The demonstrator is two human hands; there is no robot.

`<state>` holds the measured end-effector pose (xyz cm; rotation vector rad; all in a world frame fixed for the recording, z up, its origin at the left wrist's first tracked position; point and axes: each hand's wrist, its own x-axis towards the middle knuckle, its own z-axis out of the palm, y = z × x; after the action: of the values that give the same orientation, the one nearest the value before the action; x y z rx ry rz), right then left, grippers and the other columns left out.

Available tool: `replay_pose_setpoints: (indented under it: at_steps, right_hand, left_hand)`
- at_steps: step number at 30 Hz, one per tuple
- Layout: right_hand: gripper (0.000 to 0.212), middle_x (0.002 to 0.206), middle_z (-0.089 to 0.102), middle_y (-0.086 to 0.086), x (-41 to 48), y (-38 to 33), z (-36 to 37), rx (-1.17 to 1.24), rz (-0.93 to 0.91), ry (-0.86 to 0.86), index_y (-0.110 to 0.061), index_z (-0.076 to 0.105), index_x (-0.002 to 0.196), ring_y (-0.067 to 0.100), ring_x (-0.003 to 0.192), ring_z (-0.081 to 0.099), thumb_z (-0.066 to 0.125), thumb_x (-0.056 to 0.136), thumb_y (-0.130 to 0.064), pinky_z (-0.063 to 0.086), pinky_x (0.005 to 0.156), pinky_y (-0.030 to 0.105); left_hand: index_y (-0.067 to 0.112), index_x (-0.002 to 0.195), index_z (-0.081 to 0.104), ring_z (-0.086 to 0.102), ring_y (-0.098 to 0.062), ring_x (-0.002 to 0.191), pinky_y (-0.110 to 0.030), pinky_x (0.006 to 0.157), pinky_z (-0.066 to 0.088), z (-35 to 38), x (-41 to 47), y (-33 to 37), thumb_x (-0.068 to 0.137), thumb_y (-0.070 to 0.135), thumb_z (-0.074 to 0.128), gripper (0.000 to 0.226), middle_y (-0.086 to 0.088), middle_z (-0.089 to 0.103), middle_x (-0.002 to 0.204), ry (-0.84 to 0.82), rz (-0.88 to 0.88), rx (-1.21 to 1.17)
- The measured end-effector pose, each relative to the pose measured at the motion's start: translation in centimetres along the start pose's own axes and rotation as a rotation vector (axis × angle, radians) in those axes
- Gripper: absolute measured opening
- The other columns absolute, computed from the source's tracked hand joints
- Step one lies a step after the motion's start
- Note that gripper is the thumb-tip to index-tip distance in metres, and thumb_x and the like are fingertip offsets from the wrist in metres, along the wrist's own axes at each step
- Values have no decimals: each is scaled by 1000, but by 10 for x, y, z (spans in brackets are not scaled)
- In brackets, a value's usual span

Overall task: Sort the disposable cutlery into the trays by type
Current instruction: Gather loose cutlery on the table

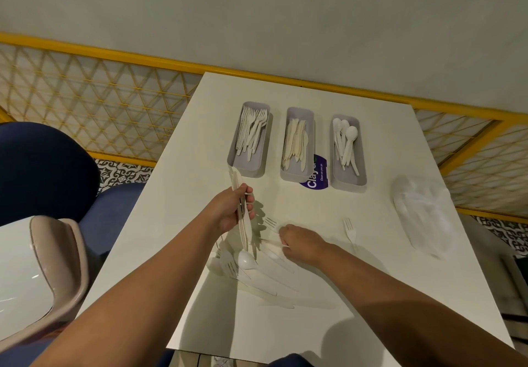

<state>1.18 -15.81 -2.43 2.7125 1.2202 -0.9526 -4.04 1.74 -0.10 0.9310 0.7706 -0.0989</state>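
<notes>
white plastic cutlery, matt table

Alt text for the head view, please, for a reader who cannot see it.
The left hand holds a bundle of white knives while the right hand picks at loose cutlery on a white table. Beyond stand three grey trays: forks, knives, spoons.

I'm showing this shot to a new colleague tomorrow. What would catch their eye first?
Probably the three grey trays lined up at the table's far side: forks in the left one, knives in the middle, spoons on the right. Next, the left hand gripping a bundle of cutlery upright, while the right hand reaches into the loose white pile nearer the person.
</notes>
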Motion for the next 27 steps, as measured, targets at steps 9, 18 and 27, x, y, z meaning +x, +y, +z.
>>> replay_pose_setpoints:
  at_steps: [9,18,27]
  right_hand:
    - [38,67,37,-8,2,3,-28,534,54,126,-28,33,66,8,60,37,54,92,-9,34,61,19]
    - [13,62,49,1,17,-21,-72,1064,-8,411,-11,52,96,11,53,47,61,89,-17,41,49,23]
    - [10,100,57,10,33,-26,-77,790,123,727,-9,65,87,24,104,54,58,90,-16,48,93,39]
  left_hand:
    - [13,77,48,41,-13,50,-27,53,43,4,1,-2,102,24,35,30,-2,45,66,15,-4,17]
    - [8,92,57,66,-23,73,-39,69,56,41,-2,8,102,35,29,40,-12,66,85,-76,-21,24]
    - [4,119,56,64,-16,86,-29,65,52,66,16,21,101,40,28,48,-9,67,96,-50,-40,-5]
